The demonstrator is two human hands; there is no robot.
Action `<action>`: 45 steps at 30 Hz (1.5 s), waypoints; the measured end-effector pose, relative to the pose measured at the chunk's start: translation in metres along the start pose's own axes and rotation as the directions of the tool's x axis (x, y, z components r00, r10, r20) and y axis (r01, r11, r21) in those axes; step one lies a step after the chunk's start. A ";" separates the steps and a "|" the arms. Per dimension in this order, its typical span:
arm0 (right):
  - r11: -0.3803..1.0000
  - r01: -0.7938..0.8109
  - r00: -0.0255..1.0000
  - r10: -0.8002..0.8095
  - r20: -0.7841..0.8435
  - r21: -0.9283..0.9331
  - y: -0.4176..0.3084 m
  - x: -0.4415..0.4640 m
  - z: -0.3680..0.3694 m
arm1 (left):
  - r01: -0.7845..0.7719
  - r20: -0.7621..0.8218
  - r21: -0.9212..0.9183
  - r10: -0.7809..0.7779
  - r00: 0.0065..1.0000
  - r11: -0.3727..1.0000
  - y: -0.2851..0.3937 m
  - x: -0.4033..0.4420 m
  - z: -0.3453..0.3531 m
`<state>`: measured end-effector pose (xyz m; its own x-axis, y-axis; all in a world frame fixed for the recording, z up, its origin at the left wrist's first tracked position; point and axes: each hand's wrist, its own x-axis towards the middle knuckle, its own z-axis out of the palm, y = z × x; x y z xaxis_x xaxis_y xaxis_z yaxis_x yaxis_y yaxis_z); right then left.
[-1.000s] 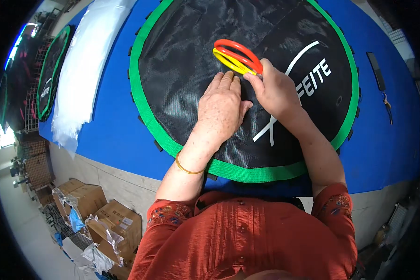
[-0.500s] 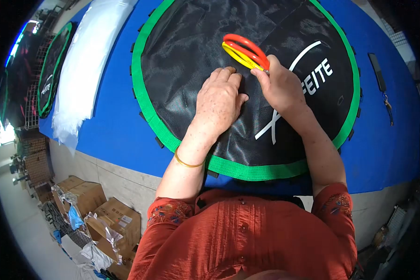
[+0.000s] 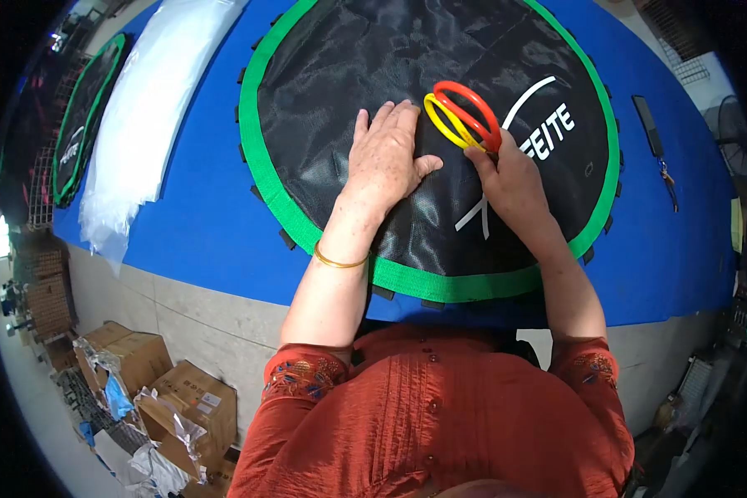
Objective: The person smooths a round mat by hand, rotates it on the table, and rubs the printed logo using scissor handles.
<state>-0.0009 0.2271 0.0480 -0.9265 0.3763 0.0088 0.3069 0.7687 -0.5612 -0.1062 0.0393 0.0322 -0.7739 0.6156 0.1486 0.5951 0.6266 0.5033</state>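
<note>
A round black mesh sheet (image 3: pixel 324 91) with a green edge band (image 3: pixel 440 287) and white lettering lies flat on the blue table. My left hand (image 3: pixel 382 158) rests palm down on the mesh, left of centre, fingers stretched and thumb out to the side. Just to its right, my right hand (image 3: pixel 513 181) grips a pair of scissors (image 3: pixel 495 131) where the handles meet. Their red and yellow handle loops point up and away from me; the blades are hidden in the hand. Small black tabs show around the band's outer edge.
Clear plastic sheeting (image 3: pixel 145 124) lies on the blue tabletop (image 3: pixel 199 224) at the left. Another green-edged black piece (image 3: pixel 81 124) is beyond it. A dark narrow tool (image 3: pixel 648 124) lies at the right. Cardboard boxes (image 3: pixel 195 402) stand on the floor at lower left.
My right hand has moved right and a little toward me with the scissors. My left hand has spread its fingers, with the thumb further out. The mesh sheet appears slightly shifted up in view.
</note>
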 end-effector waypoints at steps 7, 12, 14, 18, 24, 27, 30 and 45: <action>0.996 -0.019 1.000 0.017 0.017 0.084 -0.012 -0.016 0.007 | 0.057 0.099 -0.112 -0.046 0.994 0.992 -0.006 0.004 -0.007; 0.995 0.002 1.000 -0.003 0.015 0.104 -0.021 -0.023 0.018 | 0.067 0.107 -0.224 -0.043 0.993 0.972 -0.015 0.008 -0.004; 0.997 0.005 1.000 -0.004 -0.017 0.076 -0.021 -0.019 0.025 | 0.078 0.133 -0.239 -0.047 0.990 0.968 -0.020 0.010 -0.003; 0.999 -0.013 1.000 0.014 -0.007 0.033 -0.027 -0.020 0.026 | 0.071 0.117 -0.251 -0.042 0.992 0.965 -0.019 0.009 -0.005; 0.996 -0.016 0.998 0.011 -0.059 -0.087 -0.023 -0.037 0.013 | 0.064 0.092 -0.275 -0.040 0.995 0.959 -0.020 0.008 -0.004; 0.995 -0.061 0.991 0.050 -0.124 -0.082 -0.004 -0.024 0.008 | 0.079 0.114 -0.264 -0.051 0.992 0.961 -0.018 0.008 -0.006; 0.995 -0.030 0.979 0.010 -0.206 -0.094 0.013 -0.009 0.007 | 0.080 0.123 -0.244 -0.051 0.991 0.966 -0.013 0.006 -0.010; 0.995 0.097 0.980 -0.100 -0.170 -0.024 -0.018 0.021 0.032 | -0.036 0.115 -0.081 0.045 0.992 0.996 -0.023 0.006 -0.004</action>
<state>-0.0327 0.2046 0.0313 -0.9017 0.3802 0.2058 0.2204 0.8138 -0.5378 -0.1252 0.0263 0.0245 -0.7163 0.6941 0.0721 0.6029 0.5635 0.5648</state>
